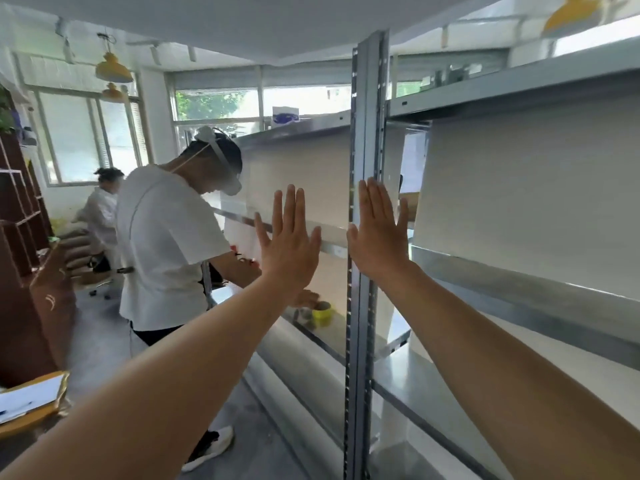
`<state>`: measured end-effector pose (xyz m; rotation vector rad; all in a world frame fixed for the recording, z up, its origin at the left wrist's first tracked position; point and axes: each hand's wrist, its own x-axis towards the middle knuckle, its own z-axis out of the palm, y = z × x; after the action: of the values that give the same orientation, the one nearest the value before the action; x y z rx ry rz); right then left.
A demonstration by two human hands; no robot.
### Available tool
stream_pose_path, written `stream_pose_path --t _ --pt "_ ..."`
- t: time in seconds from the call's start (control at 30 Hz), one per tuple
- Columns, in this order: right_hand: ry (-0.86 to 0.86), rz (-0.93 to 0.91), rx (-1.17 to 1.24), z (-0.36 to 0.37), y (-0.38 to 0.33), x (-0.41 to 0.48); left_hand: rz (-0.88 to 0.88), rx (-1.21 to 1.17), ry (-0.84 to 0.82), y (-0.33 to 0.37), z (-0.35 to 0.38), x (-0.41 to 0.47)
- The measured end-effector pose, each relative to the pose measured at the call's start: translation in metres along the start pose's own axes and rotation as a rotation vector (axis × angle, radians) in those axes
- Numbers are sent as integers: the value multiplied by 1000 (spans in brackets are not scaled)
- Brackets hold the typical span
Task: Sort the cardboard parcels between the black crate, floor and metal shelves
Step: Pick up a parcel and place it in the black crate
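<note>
Steel shelves [519, 289] straight ahead, both hands raised flat.
Left hand [289, 237] and right hand [377, 233], fingers straight and holding nothing, flank the upright post [362, 341]; a person in white [166, 237] crowds the shelves leftward, by a yellow tub [322, 313].

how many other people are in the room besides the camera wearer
2. One person in a white T-shirt stands bent over the metal shelves on the left; a second person sits further back near the window. Others may be hidden behind the shelves.
</note>
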<state>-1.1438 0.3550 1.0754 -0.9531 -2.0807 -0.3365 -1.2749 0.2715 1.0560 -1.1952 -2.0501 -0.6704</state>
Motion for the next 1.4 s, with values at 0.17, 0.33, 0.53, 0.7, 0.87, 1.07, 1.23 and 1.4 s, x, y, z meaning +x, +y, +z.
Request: stream_pose_path --t 0.17,0.33,0.53,0.7,0.87,1.07,1.23,1.4 --pt "-40 66 -184 -39 24 -45 134 -139 -41 39 -18 -27" --pt "-45 212 -302 -95 53 -80 250 -240 -52 92 -37 -60" --pt "-26 269 -409 -169 82 -116 324 -335 -31 149 -74 -85" --pt "-33 349 -449 -229 110 -165 330 -413 -29 205 -114 -109" --pt "-60 453 -601 -306 163 -238 441 -468 -45 285 -157 -167" --pt "-61 588 -728 -403 214 -328 595 -547 -79 387 -215 -246" --pt "-67 703 -847 -487 246 -409 716 -703 -124 476 -275 -318" --pt "-90 855 -911 -561 260 -491 890 -773 -159 539 -330 -404"
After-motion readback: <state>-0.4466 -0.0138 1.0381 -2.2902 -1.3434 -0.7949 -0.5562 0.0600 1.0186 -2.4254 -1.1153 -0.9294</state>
